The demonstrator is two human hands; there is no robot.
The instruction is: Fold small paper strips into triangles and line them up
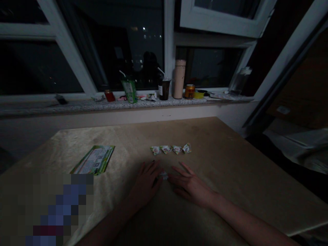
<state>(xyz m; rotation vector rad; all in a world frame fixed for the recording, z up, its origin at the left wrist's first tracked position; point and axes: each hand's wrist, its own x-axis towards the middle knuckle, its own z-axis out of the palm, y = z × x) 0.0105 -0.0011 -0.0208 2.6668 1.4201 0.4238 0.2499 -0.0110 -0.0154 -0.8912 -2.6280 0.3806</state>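
Observation:
My left hand [146, 180] lies low over the table with its fingers stretched forward. Opposite it, my right hand [191, 186] is spread, its fingers pointing left and forward. Between the two sits a small whitish crumpled piece [164, 176], which the fingertips of both hands reach or nearly touch; its kind is too dim to tell. Just beyond my hands, several small triangular printed packets [166, 149] stand in a row, white with green and reddish marks. To the left lies a flat green-and-white printed pouch [93, 159].
The table [217, 147] is covered with a beige cloth. Behind it, a speckled windowsill [102, 106] bears a green cup [129, 90] with a straw, a dark cup [164, 89], a pink flask [179, 79], an orange can [190, 91] and a red jar [109, 96]. A blurred patch hides the lower left.

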